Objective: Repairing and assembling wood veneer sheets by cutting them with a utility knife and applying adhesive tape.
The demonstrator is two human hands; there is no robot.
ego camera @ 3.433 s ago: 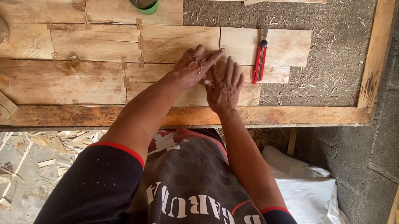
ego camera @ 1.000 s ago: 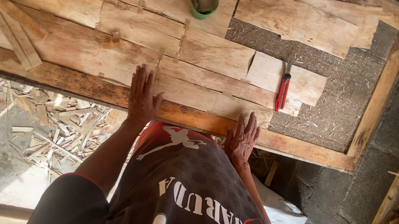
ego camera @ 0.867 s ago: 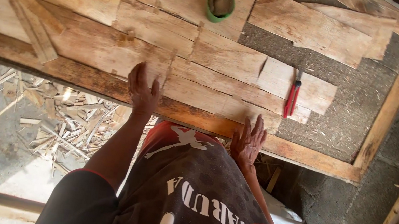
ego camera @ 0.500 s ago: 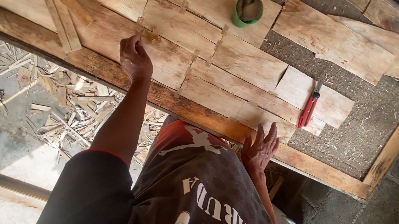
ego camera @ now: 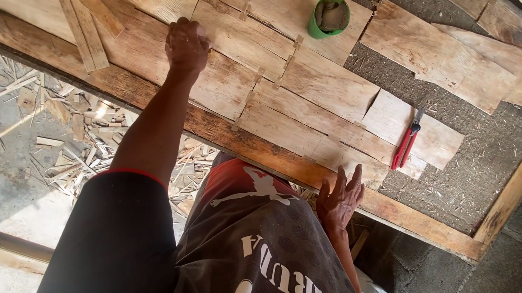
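The left hand (ego camera: 187,45) rests clenched on the pale thin wooden veneer sheets (ego camera: 241,43) covering the tabletop (ego camera: 147,94). The right hand (ego camera: 339,200), fingers spread and released, presses the tabletop's near edge.

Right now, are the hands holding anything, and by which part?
Nothing is visibly held. The left hand rests closed on the thin pale wood veneer sheets; the right hand lies open-fingered at the wooden table's front edge.

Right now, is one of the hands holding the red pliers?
No, the red pliers lie alone on a thin wood sheet, with the right hand at the table edge and the left hand far off.
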